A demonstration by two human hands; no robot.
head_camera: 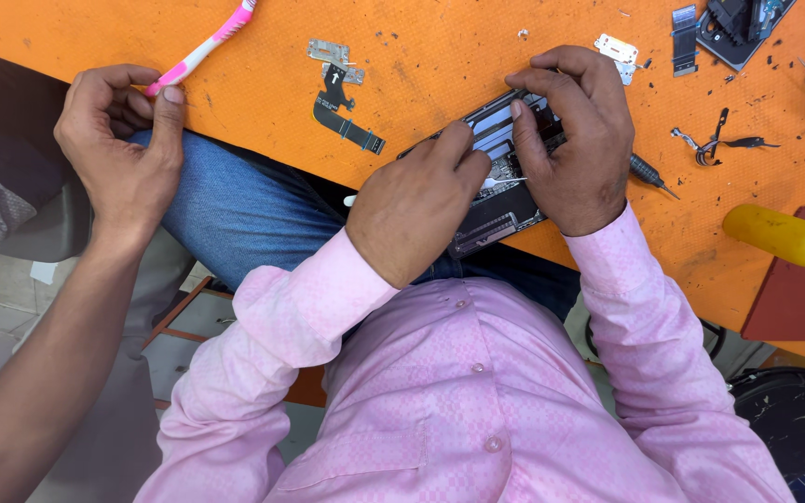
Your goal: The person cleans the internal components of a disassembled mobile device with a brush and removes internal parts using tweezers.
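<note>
- Orange table (440,56): top scuffed, dotted with dark specks.
- Opened phone (500,210) near the front edge.
- Black ribbon cable (345,119) with a metal bracket (331,51) beside it, left of the phone.
- Small metal plate (618,49) at the far side.
- Screwdriver (649,174) just right of the phone.
- Yellow-handled tool (780,235) at the right edge.

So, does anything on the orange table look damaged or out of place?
Yes. The dark opened phone under both hands lies with its insides bare, its loose parts scattered: a black flex cable and small silver metal plates. Dark specks dot the orange table.
</note>
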